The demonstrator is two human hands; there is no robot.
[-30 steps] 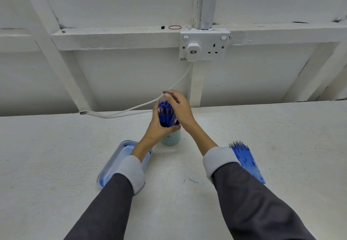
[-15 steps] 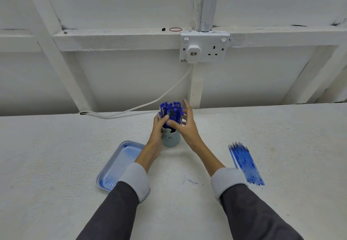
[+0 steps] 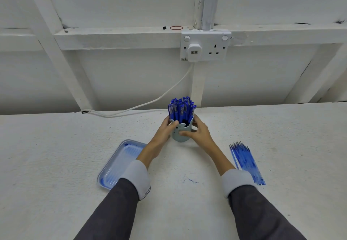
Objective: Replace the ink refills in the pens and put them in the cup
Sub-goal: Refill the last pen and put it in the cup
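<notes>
White table (image 3: pixel 56 155) carried the cup (image 3: pixel 181 136), full of blue pens (image 3: pixel 181 110); left hand (image 3: pixel 166 130) and right hand (image 3: pixel 199 131) grasped the cup; tray (image 3: pixel 120 162) lay left of it, refills (image 3: pixel 246 162) right, cable (image 3: pixel 150 102) behind.

White table (image 3: pixel 56 164), rough surface; blue ink smear (image 3: pixel 191 180) near front centre. Blue tray (image 3: pixel 120 162) lay flat left of centre, ink stains inside. Double socket (image 3: pixel 216 46) on wall beam (image 3: pixel 112 38); white plug (image 3: pixel 194 50) in left outlet. White cable (image 3: pixel 169 92) ran from plug down-left to table's back edge. Conduit (image 3: pixel 209 3) rose above socket. Red rubber band (image 3: pixel 176 27) and small black bit (image 3: pixel 164 27) sat on beam, just left of socket.
</notes>
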